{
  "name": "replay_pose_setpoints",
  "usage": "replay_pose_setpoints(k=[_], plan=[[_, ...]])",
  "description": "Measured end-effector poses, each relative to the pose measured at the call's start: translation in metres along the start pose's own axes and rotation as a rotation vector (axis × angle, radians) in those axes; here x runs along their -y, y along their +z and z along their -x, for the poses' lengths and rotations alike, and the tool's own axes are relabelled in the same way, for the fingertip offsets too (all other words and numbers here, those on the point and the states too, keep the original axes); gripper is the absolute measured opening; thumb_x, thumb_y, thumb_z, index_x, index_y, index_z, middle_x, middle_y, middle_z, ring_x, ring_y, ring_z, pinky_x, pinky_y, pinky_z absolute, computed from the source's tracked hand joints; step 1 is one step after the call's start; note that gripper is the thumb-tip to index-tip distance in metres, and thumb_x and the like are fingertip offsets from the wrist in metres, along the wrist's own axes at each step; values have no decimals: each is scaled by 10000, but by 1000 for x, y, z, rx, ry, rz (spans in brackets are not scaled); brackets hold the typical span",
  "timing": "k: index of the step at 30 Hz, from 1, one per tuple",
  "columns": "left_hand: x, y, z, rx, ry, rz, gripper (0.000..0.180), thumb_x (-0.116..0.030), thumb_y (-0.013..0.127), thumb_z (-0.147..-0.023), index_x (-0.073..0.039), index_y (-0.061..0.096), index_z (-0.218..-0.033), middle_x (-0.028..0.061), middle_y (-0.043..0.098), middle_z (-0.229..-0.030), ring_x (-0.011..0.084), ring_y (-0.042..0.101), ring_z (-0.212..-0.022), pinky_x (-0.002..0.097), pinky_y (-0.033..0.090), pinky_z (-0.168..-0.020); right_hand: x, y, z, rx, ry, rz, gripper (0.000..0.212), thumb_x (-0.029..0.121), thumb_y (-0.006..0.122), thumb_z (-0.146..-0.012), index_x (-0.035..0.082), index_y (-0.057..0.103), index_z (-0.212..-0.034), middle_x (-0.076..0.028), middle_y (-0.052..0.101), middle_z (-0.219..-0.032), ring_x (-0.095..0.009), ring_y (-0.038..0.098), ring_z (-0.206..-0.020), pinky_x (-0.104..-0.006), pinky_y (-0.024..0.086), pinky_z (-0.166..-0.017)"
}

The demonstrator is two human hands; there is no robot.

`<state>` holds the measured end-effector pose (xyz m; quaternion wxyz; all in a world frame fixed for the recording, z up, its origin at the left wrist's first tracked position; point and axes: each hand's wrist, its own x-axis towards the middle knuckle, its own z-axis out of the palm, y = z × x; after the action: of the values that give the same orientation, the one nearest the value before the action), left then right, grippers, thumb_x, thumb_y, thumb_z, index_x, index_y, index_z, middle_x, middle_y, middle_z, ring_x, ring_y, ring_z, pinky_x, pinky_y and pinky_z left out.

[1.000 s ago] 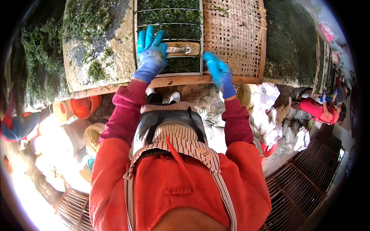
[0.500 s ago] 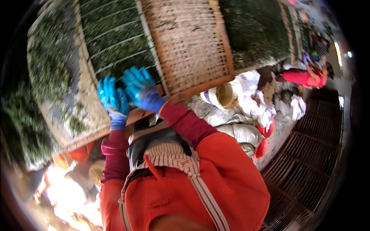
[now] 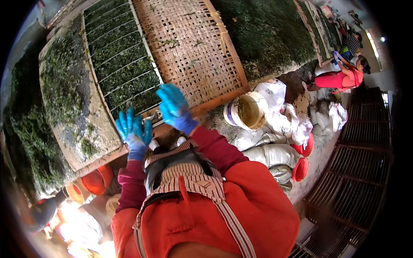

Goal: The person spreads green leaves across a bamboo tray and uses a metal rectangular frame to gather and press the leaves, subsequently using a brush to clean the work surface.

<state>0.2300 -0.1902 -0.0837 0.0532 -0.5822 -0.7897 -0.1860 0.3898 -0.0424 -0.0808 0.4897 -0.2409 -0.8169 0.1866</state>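
Both hands wear wet blue gloves at the near end of a frame with pale rails and crossbars (image 3: 124, 80), laid over dark green leafy bits, maybe seaweed. My left hand (image 3: 132, 131) is open, its fingers spread at the frame's lower left corner. By the lower right corner, my right hand (image 3: 174, 107) has its fingers stretched forward, and nothing shows in it. Its fingertips are close to the right rail; whether they touch it I cannot tell. Between the hands lies a small shiny metal piece (image 3: 153, 116), its kind unclear. A woven slatted mat in a wooden frame (image 3: 193, 56) adjoins the right rail.
Dark green heaps (image 3: 266, 32) cover the surface beyond the mat. Right of me are a white bucket (image 3: 232, 112), stuffed sacks (image 3: 275, 155) and red buckets (image 3: 300, 170). An orange-red tub (image 3: 92, 182) sits below left. A person in red (image 3: 337, 79) works far right, near slatted racks (image 3: 357, 172).
My hands have moved apart, the right one toward the right rail's end. The metal piece between them now shows. The whole view has shifted slightly.
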Motion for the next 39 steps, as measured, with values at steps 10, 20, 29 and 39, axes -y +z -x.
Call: replay_pose_setpoints(k=[10, 20, 29, 39], plan=[[21, -39, -25, -436, -291, 1110, 128, 34, 623, -888, -62, 645, -971, 102, 693, -1127, 206, 647, -1019, 320, 511, -916, -15, -84, 98, 107, 315, 192, 365, 54, 596, -900, -9, 629, -1258, -233, 588, -1341, -453, 536, -1260, -528, 430, -1071], [213, -63, -81, -394, -429, 1895, 534, -323, 430, -1053, -5, 389, -1481, 267, 581, -1354, 435, 610, -1194, 547, 515, -1036, 2, -68, 65, 271, 343, 243, 294, 77, 635, -922, -29, 662, -1194, -227, 694, -1140, -387, 677, -1031, -447, 534, -924], [316, -96, -307, -317, -285, 1206, 287, -193, 504, -1007, 6, 690, -1094, 103, 729, -980, 183, 687, -811, 332, 568, -740, -11, -56, 26, 987, 446, 344, 399, 518, 676, -874, 120, 699, -859, -187, 668, -730, -384, 671, -713, -498, 514, -633], [370, -42, -592, 2, 438, 24, 202, -220, 571, -934, -138, 677, -1084, 150, 726, -990, 383, 697, -886, 435, 555, -764, -46, -43, 18, 1297, 564, 446, 567, 684, 650, -813, 126, 734, -859, -154, 728, -844, -392, 700, -819, -494, 537, -759]])
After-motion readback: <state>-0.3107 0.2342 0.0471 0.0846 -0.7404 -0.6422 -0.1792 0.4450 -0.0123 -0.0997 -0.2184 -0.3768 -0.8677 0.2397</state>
